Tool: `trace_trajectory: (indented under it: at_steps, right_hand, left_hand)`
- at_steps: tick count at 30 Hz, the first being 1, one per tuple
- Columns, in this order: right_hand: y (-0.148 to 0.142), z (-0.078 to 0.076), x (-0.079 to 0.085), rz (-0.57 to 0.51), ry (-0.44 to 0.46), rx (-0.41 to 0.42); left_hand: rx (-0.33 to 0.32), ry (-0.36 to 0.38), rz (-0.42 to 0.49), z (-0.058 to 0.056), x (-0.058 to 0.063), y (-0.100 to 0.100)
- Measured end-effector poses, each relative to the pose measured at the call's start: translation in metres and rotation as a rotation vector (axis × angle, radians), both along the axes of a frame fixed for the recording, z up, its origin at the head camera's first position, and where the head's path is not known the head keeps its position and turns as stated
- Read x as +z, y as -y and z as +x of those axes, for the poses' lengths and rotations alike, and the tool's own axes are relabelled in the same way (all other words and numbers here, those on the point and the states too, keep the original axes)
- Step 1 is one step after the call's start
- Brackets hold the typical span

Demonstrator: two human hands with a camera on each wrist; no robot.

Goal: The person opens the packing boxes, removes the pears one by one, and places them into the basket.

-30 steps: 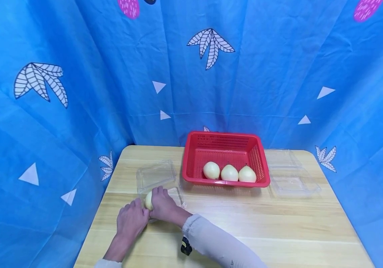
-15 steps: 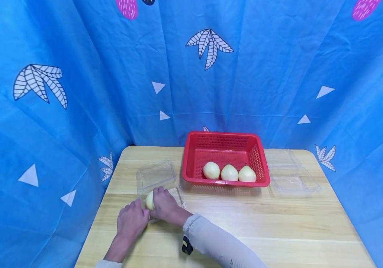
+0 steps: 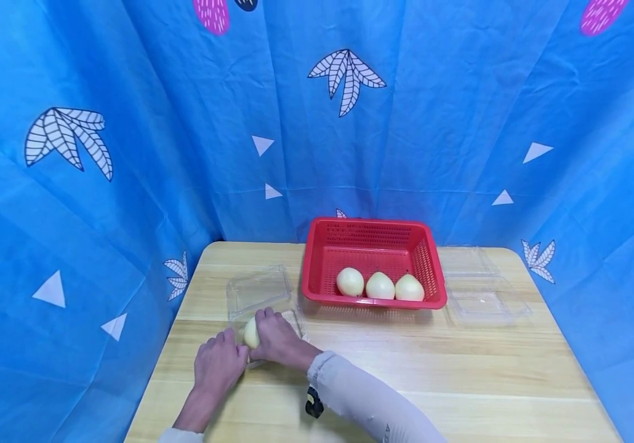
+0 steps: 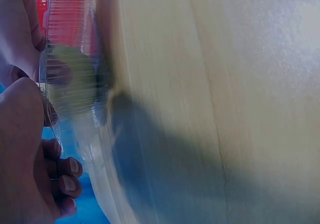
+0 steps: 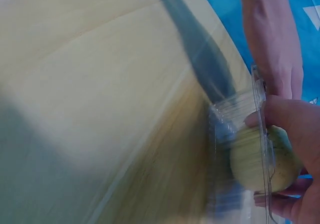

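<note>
A pale yellow pear (image 3: 250, 333) sits in the near half of an opened clear plastic clamshell box (image 3: 258, 290) at the table's left. My right hand (image 3: 274, 338) grips the pear, with thumb and fingers around it inside the box in the right wrist view. At the box's left side, my left hand (image 3: 218, 363) holds the rim; its thumb lies over the edge and its fingers (image 4: 67, 184) curl below. Through the ribbed clear wall (image 4: 70, 13) the pear shows in the left wrist view. My right hand hides part of the pear in the head view.
A red plastic basket (image 3: 372, 303) with 3 pears (image 3: 380, 286) stands at the back middle. To its right lies another opened clear clamshell box (image 3: 483, 301). Blue patterned curtain (image 3: 350, 154) hangs around the wooden table (image 3: 433, 369).
My right hand has shifted slightly right with the pear, along the box. The left hand stays at the rim; basket and other box are unchanged.
</note>
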State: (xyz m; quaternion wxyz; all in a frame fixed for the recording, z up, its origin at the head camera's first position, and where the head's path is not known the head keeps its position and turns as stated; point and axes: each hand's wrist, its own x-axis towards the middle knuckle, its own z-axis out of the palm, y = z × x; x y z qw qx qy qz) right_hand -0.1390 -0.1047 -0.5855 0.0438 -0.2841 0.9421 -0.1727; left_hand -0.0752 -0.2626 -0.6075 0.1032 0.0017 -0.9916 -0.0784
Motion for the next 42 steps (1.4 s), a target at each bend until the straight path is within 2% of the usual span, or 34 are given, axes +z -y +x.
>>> trace_trajectory:
  at_steps: [7,9,16,25,35,42]
  right_hand:
    - [-0.007,-0.002,0.003,0.016,-0.016,0.008]
    - [-0.010,-0.003,0.005,0.017,-0.023,0.009]
    - [-0.017,-0.004,0.016,-0.023,-0.024,0.018]
    - [-0.029,-0.006,0.030,-0.091,-0.015,0.052]
    - [-0.049,-0.012,0.052,-0.149,0.051,0.010]
    - [-0.062,-0.019,0.064,-0.176,0.006,-0.005]
  left_hand:
    - [-0.021,-0.099,-0.017,-0.001,-0.002,0.000]
    - [-0.020,-0.108,-0.019,-0.001,-0.002,0.000]
    - [-0.008,-0.050,-0.015,-0.002,-0.001,0.000]
    - [-0.011,-0.018,-0.023,-0.003,0.002,0.001]
    - [-0.013,-0.003,-0.001,-0.005,0.001,0.000]
    - [-0.010,-0.007,0.007,-0.005,0.000,-0.002]
